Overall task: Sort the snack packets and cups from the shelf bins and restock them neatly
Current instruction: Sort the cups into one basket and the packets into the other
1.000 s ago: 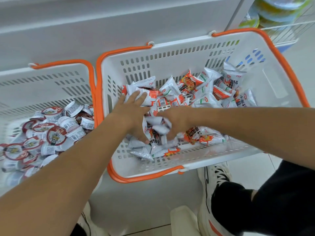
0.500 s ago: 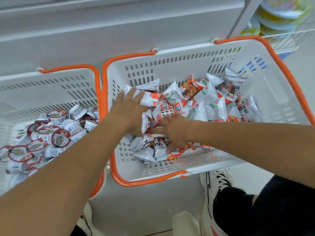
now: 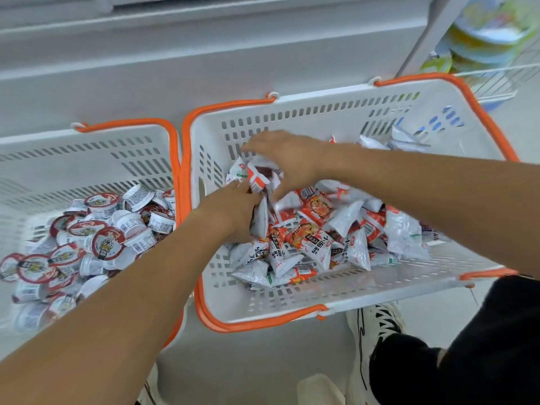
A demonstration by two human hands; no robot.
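Evidently light and crinkly, the snack packets point(image 3: 315, 229) fill the right basket point(image 3: 292, 112); grip by sealed edges. Left hand point(image 3: 233, 211) clamps a few; right hand point(image 3: 280, 159) lies spread, touching them. Cups point(image 3: 102, 241) occupy the left basket point(image 3: 87, 153).

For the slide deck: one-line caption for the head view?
Both hands, left and right, gather snack packets in the right basket; cups fill the left basket.

Baskets point(image 3: 336, 118): were matt white perforated plastic, orange rims.
Packets point(image 3: 315, 229): were glossy crinkled foil.
Cups point(image 3: 137, 197): had smooth glossy lids.
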